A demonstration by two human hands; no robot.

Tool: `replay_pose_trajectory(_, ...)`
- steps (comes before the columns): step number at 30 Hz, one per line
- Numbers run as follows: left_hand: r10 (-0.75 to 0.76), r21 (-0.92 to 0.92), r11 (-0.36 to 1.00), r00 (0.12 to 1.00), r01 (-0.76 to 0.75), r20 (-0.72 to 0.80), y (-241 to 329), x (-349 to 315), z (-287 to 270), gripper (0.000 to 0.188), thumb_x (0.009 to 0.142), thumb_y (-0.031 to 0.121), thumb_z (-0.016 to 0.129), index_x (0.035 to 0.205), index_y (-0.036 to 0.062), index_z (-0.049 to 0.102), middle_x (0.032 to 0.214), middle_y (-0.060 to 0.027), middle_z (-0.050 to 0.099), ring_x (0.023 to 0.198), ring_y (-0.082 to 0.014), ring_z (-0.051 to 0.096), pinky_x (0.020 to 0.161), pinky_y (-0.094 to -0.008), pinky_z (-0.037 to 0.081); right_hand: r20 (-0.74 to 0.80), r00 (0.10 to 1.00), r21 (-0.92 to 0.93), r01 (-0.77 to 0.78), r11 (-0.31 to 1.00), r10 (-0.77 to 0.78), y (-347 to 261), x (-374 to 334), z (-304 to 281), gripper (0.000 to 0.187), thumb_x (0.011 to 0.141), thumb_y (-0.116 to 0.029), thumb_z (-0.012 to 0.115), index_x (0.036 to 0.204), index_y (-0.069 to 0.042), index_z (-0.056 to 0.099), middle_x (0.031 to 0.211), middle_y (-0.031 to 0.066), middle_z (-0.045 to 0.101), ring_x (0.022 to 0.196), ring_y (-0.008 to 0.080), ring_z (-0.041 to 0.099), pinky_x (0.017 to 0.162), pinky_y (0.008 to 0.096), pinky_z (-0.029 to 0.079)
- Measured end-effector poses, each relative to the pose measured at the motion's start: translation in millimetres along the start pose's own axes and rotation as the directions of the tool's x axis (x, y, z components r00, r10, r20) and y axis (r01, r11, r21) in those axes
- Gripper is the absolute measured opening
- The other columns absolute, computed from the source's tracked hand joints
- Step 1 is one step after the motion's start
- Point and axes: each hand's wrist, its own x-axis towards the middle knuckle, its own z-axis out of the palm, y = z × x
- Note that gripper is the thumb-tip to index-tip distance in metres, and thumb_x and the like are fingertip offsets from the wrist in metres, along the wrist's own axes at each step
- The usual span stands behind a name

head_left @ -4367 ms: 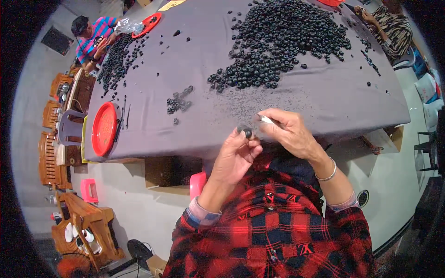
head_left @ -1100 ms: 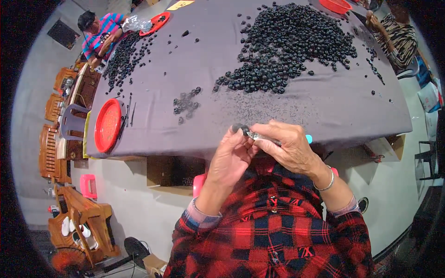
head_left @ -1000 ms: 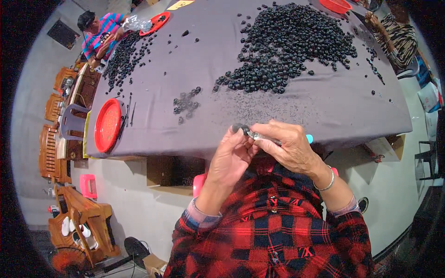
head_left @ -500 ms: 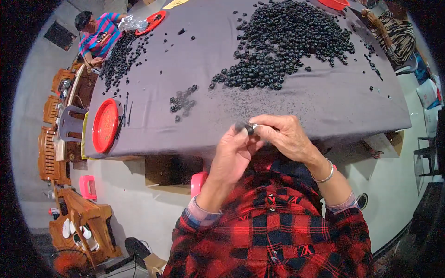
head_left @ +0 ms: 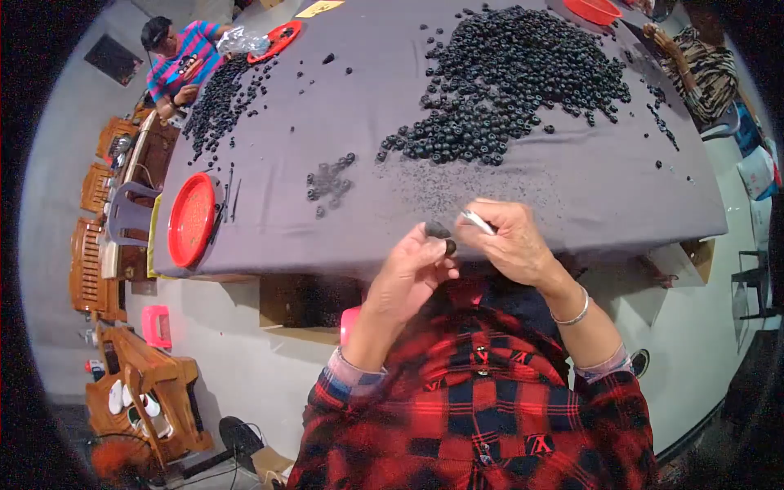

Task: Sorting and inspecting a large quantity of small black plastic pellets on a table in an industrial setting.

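Observation:
My left hand [head_left: 412,269] pinches a small black ring-shaped piece [head_left: 441,237] at the near edge of the grey-covered table [head_left: 572,188]. My right hand [head_left: 508,241] holds a thin silvery tool [head_left: 476,221], its tip right next to the piece. The two hands almost touch. A large heap of the same black pieces [head_left: 510,73] lies farther back on the cloth. A small cluster of them [head_left: 328,181] lies left of my hands.
A red round tray [head_left: 192,219] rests at the table's left edge. Another pile of black pieces [head_left: 216,94] lies far left, near a person in a striped shirt [head_left: 181,61]. Another person's patterned sleeve [head_left: 702,69] is at the far right. Wooden chairs [head_left: 102,245] stand left.
My hands have stayed close together at the table edge, shifting slightly. The right hand's tool has tilted toward the piece in the left fingers.

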Motion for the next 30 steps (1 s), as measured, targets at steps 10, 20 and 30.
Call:
replay_pose_trajectory(10, 0.852, 0.982, -0.181, 0.491, -0.048, 0.181, 72, 17, -88, 0.020, 0.075, 0.007, 0.069, 0.092, -0.0007, 0.060, 0.077, -0.0065, 0.055, 0.064, -0.0149, 0.053, 0.057, -0.0278, 0.042, -0.213, 0.977, -0.608, -0.116, 0.785, -0.021, 58, 4, -21, 0.022, 0.075, -0.021, 0.062, 0.070, 0.000, 0.054, 0.071, 0.0205, 0.057, 0.069, 0.0426, 0.055, 0.057, 0.0479, 0.041)
replay_pose_trajectory(20, 0.724, 0.949, -0.311, 0.634, -0.053, 0.272, 73, 101, -60, 0.024, 0.074, 0.015, 0.068, 0.094, 0.0026, 0.062, 0.086, -0.0125, 0.054, 0.077, -0.0292, 0.057, 0.070, -0.0390, 0.046, -0.178, 0.984, -0.615, -0.093, 0.783, -0.023, 58, 4, -22, 0.025, 0.076, -0.023, 0.063, 0.071, -0.002, 0.050, 0.070, 0.0194, 0.056, 0.070, 0.0423, 0.054, 0.058, 0.0492, 0.040)
replay_pose_trajectory(30, 0.650, 0.966, -0.253, 0.731, -0.052, 0.209, 67, 106, -47, 0.019, 0.080, 0.021, 0.065, 0.087, 0.0034, 0.061, 0.078, -0.0095, 0.059, 0.070, -0.0241, 0.059, 0.063, -0.0355, 0.048, -0.182, 0.983, -0.539, -0.098, 0.837, -0.002, 52, 2, -26, 0.021, 0.073, -0.016, 0.066, 0.076, 0.000, 0.053, 0.070, 0.0189, 0.054, 0.066, 0.0385, 0.053, 0.057, 0.0429, 0.041)
